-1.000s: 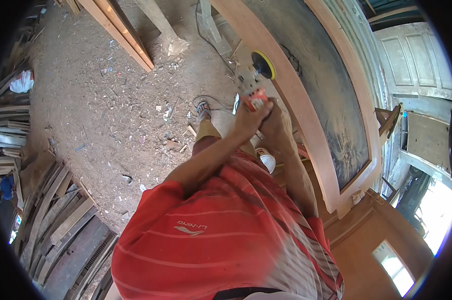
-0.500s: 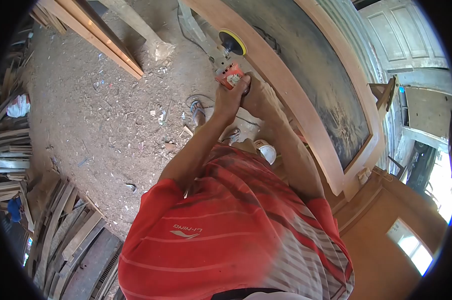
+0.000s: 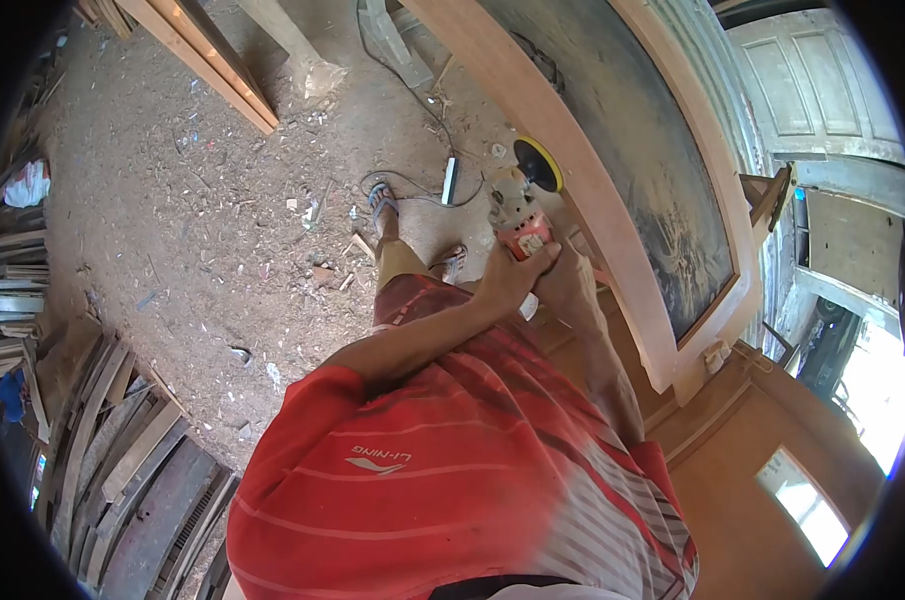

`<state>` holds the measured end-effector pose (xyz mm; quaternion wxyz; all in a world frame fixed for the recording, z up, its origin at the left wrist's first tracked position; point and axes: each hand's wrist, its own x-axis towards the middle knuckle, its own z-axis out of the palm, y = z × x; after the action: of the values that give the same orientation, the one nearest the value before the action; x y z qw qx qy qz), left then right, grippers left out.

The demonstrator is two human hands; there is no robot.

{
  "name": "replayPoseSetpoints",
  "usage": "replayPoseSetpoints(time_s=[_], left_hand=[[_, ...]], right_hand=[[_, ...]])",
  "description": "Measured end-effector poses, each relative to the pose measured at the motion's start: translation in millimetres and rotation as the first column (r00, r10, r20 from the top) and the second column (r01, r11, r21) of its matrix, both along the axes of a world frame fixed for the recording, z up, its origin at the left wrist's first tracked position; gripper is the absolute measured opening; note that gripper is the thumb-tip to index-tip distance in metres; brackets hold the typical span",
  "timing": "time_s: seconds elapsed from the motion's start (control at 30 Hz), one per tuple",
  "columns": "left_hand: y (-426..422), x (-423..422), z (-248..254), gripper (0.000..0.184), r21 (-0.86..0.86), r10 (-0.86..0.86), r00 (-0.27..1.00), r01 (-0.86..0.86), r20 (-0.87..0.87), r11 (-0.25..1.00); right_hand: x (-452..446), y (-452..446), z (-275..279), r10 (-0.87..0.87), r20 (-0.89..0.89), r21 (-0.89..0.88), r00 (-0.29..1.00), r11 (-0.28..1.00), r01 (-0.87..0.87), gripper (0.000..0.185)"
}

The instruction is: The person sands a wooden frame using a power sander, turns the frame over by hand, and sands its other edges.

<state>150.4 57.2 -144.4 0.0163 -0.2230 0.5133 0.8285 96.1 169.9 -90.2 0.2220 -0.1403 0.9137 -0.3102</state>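
A power sander (image 3: 522, 225) with a red body, a grey metal head and a round black-and-yellow pad is held in front of the red shirt. My left hand (image 3: 510, 278) is closed round its red body. Beside it, my right hand (image 3: 569, 285) is closed at the body's rear end, touching the left. The pad (image 3: 539, 165) is at the near edge of a curved wooden frame (image 3: 597, 180); whether they touch is hard to tell. A dark, dusty panel (image 3: 637, 150) fills the frame.
Wood shavings litter the floor (image 3: 222, 200). A cable (image 3: 417, 95) runs near my sandalled feet. Long boards (image 3: 207, 65) stand at the upper left, stacked timber (image 3: 122, 460) lies at the lower left, and a brown wooden panel (image 3: 722, 500) is at the lower right.
Over the last half second both hands and the sander have moved right and down in the view, and the pad has turned. Both hands have kept their hold.
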Motion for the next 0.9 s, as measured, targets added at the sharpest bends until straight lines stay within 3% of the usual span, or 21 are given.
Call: replayPoseSetpoints(time_s=[0.1, 0.43, 0.6, 0.8, 0.9], left_hand=[[-11, -8, -4, 0.043, -0.019, 0.046, 0.999, -0.046, 0.002, 0.999], [-23, -13, -2, 0.031, -0.107, 0.062, 0.998, -0.062, 0.001, 0.992], [-64, -38, -10, 0.036, -0.116, 0.136, 0.989, -0.128, 0.059, 0.985], [-136, -75, -2, 0.038, -0.224, 0.146, 0.988, -0.132, 0.047, 0.966], [-181, -97, -1, 0.041, -0.148, 0.115, 0.992, -0.107, 0.049, 0.983]], right_hand=[[-10, -9, -14, 0.025, -0.058, 0.035, 0.998, 0.999, -0.023, 0.050], [-14, -21, -13, 0.003, 0.030, -0.020, 1.000, 1.000, -0.002, 0.045], [-37, -64, -20, 0.039, 0.021, -0.117, 0.999, 0.992, -0.036, 0.048], [-79, -138, -18, 0.043, 0.024, -0.080, 0.999, 0.996, -0.041, 0.048], [-101, -184, -11, 0.055, 0.038, 0.006, 0.998, 0.998, -0.055, 0.049]])
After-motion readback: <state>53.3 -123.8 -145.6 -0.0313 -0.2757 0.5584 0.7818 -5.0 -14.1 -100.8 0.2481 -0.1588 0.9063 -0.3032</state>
